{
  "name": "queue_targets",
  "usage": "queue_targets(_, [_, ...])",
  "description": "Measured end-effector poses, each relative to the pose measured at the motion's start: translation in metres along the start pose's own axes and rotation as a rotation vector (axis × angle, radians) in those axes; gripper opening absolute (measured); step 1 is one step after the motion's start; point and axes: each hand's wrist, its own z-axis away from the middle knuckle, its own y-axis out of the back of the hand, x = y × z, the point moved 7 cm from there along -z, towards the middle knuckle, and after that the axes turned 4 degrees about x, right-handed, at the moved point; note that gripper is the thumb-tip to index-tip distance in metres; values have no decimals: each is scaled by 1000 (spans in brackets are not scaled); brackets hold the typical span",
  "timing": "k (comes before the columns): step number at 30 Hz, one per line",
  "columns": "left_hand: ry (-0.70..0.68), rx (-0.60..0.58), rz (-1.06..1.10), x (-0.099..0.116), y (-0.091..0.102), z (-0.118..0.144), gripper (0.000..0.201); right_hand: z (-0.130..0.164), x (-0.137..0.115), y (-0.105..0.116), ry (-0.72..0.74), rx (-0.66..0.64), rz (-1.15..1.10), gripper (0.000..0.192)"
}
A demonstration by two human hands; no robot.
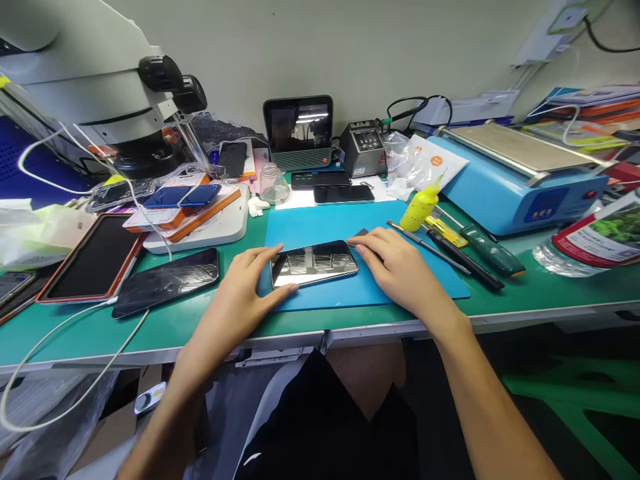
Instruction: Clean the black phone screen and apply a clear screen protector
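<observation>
A smartphone [315,263] lies face up on the blue mat [320,221], its glossy screen reflecting lights. Thumb and forefinger of my left hand [245,280] grip its left end, one on each corner. At the opposite end, the bent fingers of my right hand [400,270] reach the phone's edge. A small dark flat piece [362,233] shows by those fingertips; whether they hold it is hidden. Tweezers [430,247] lie to the right of that hand, beside a yellow dropper bottle [421,208].
At left are a cabled phone [167,283], stacked boxes [200,217] and an overhanging microscope [100,87]. Two dark phones [344,194] lie behind the mat. To the right stand a blue heating plate [520,180] and a water bottle [595,233], with a green screwdriver [493,250] nearby.
</observation>
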Motion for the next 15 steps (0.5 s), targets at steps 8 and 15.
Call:
queue_targets(8, [-360,-124,-225,10,21,-1,60,4,-3,1,20,-19,-5,33])
queue_targets(15, [-565,-106,-358,25,19,2,55,4,1,0,16,-8,-40,32])
